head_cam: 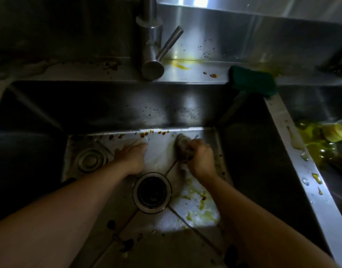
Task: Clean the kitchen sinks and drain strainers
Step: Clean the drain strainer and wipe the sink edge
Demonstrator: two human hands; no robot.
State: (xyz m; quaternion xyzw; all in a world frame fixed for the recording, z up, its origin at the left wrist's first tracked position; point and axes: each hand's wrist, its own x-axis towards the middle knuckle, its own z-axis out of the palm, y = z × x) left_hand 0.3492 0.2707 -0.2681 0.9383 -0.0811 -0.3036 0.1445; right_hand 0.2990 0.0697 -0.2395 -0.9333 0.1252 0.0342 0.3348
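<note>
1. Dim steel kitchen here, a double basin under one patch of light, and we're deep in the left sink (116, 113), its floor streaked with brown spots and yellow-green smears.
2. Right hand (200, 161) is curled tight round a grey scrubbing pad (182, 146), working it on the floor near the back wall. Left hand (132, 156) lies flat, fingers straight, pressing the floor and gripping nothing.
3. The drain (151, 192) sits open just in front of both hands; the drain strainer (90, 160) lies out of it in the back-left corner.
4. Risk, as I see it: loosened scraps could be pushed straight into that open hole, and the wet floor could let the bracing palm slide.
5. Room looks tight: back wall just beyond the pad, right wall close beside the knuckles, faucet (152, 55) overhead.
6. The right sink (321, 144) is still full of yellow mess, with a green sponge (253, 82) on the divider corner.
</note>
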